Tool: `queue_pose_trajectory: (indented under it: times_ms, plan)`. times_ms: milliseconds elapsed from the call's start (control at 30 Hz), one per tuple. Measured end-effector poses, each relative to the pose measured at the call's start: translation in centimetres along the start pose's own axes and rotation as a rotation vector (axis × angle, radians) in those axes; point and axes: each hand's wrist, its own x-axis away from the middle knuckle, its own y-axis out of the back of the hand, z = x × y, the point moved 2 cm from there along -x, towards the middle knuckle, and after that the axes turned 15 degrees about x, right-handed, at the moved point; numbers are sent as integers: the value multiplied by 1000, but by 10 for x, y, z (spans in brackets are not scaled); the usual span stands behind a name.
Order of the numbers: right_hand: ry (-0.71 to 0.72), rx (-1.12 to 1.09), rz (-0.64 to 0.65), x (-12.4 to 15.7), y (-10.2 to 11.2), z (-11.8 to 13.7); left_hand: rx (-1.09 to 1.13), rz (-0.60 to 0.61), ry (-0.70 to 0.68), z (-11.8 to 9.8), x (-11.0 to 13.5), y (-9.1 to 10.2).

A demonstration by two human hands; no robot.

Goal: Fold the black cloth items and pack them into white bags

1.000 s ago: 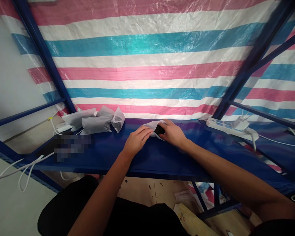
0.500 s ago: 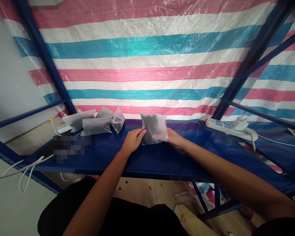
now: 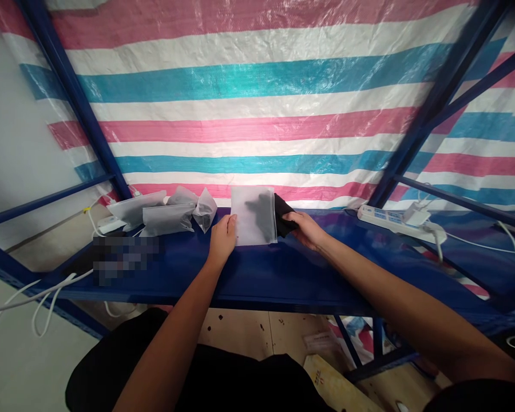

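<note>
A frosted zip bag (image 3: 251, 220) is held over the blue shelf, its mouth facing right. My left hand (image 3: 223, 237) pinches the bag's left edge, thumb in front. From the mouth sticks out a folded black cloth (image 3: 285, 216), and its dark shape shows through the bag's right half. My right hand (image 3: 306, 228) is closed on the cloth's outer end, just right of the mouth. What kind of cloth item it is, I cannot tell. Several filled frosted bags (image 3: 169, 217) lie in a group to the left of my left hand.
The blue metal shelf (image 3: 257, 280) spans the view between blue posts. A white power strip (image 3: 399, 223) with plugs lies at the right, another white strip (image 3: 109, 224) at the left. White cables (image 3: 54, 297) hang over the left end. A striped tarp (image 3: 240, 131) covers the back.
My right hand has come out of the bag to the right, and black cloth now shows at the mouth. The bag is flatter, and my left hand has shifted slightly left.
</note>
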Motion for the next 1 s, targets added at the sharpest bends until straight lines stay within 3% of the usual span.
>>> queue_pose_trajectory:
  times_ms: [167,233,333,400,467,533,600,667,733,900,1000]
  plan:
    - [-67,100,31,-7,36,0,-168,-70,5,12,-4,14]
    - [-101,138,11,-8,56,0,-299,-44,47,16,-4,19]
    - [-219,224,90,-11,84,-6,-453,39,166,17,2,23]
    - [-300,376,108,-15,101,-13,-521,63,233,13,7,22]
    - [-324,623,-8,-19,116,-18,-588,63,200,7,10,20]
    - [-222,897,-228,-23,125,-15,-617,70,59,0,11,15]
    - [11,1095,-419,-22,124,-5,-580,128,-102,-3,10,8]
    - [247,1156,-499,-16,116,7,-525,230,-185,0,9,1]
    - [338,1103,-396,-9,106,15,-506,330,-177,8,9,-4]
    - [184,1051,214,0,92,13,-563,462,58,31,11,-9]
    - [234,1040,375,4,101,16,-603,462,126,35,11,-10]
